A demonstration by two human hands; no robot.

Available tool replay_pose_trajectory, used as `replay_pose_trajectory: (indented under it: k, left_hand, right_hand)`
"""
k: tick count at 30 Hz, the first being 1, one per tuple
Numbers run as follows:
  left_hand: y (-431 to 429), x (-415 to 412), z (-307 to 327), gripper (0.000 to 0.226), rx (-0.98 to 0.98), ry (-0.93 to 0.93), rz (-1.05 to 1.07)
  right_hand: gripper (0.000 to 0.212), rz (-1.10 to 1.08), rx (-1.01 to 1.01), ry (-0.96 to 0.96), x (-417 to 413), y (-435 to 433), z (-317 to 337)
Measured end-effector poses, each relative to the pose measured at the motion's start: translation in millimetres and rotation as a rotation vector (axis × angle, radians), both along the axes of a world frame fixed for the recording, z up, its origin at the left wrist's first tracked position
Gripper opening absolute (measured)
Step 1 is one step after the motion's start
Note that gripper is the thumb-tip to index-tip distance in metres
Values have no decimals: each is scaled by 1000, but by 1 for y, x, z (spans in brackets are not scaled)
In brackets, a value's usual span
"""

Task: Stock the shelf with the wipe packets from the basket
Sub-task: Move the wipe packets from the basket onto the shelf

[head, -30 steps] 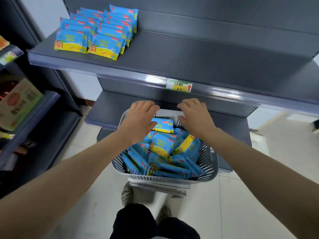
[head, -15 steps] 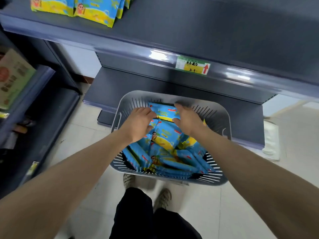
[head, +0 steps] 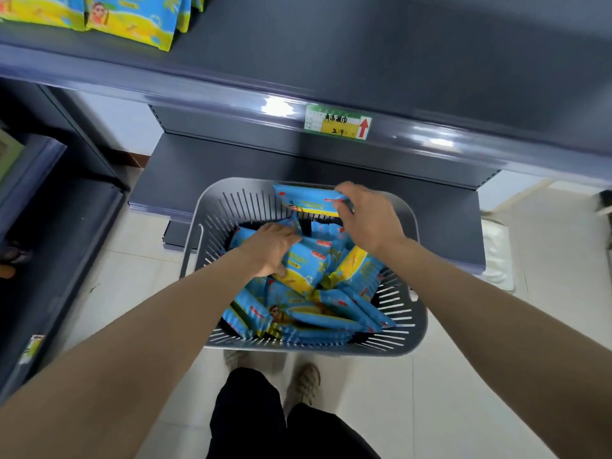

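Observation:
A grey slotted basket (head: pixel 412 319) stands on the floor below the shelf, filled with several blue-and-yellow wipe packets (head: pixel 318 313). My right hand (head: pixel 371 220) grips one wipe packet (head: pixel 304 201) and holds it above the basket's far rim. My left hand (head: pixel 270 248) is down in the basket, fingers curled round the edge of another packet (head: pixel 306 265) on top of the pile. On the dark grey shelf (head: pixel 364 61) above, stocked wipe packets (head: pixel 129 23) lie at the far left.
A price tag (head: pixel 337 122) with a red arrow sticks to the shelf's front rail. A lower shelf (head: pixel 198 170) runs behind the basket. Another dark rack (head: pixel 49 226) stands to the left. My feet (head: pixel 304 382) are on the tiled floor.
Both hands went down into the basket. My right hand took a packet and lifted it toward the far rim; my left hand closed on a packet in the pile. The camera tilted down.

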State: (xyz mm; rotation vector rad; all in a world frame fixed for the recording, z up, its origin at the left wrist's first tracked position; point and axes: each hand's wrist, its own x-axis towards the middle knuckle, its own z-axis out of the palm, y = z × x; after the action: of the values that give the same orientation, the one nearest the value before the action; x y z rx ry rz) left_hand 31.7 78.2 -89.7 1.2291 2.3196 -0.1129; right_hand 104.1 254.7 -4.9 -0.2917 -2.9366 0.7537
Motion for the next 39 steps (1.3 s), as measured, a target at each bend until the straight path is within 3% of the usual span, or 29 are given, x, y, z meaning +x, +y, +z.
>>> replay_pose_trajectory:
  k: [5, 9, 12, 17, 26, 32, 39]
  left_hand:
    - [2, 1, 0, 80, 5, 65, -14]
    - [-3, 2, 14, 36, 176, 11, 59]
    - [-6, 4, 39, 23, 338, -44, 126]
    - [-12, -7, 105, 20, 508, 23, 244]
    - [-76, -63, 211, 19, 657, 250, 311]
    - [-136, -132, 246, 21, 682, 342, 390]
    - [-216, -230, 263, 28, 707, 440, 481]
  right_hand:
    - [25, -16, 9, 102, 10, 2, 16]
    - [26, 13, 50, 153, 11, 4, 31]
    - [25, 28, 79, 218, 5, 3, 53]
    - [20, 32, 89, 391, -21, -4, 103]
    - [21, 23, 10, 495, -94, -41, 163]
    - [19, 27, -36, 502, -163, -84, 176]
    - [22, 20, -112, 362, -245, -147, 169]
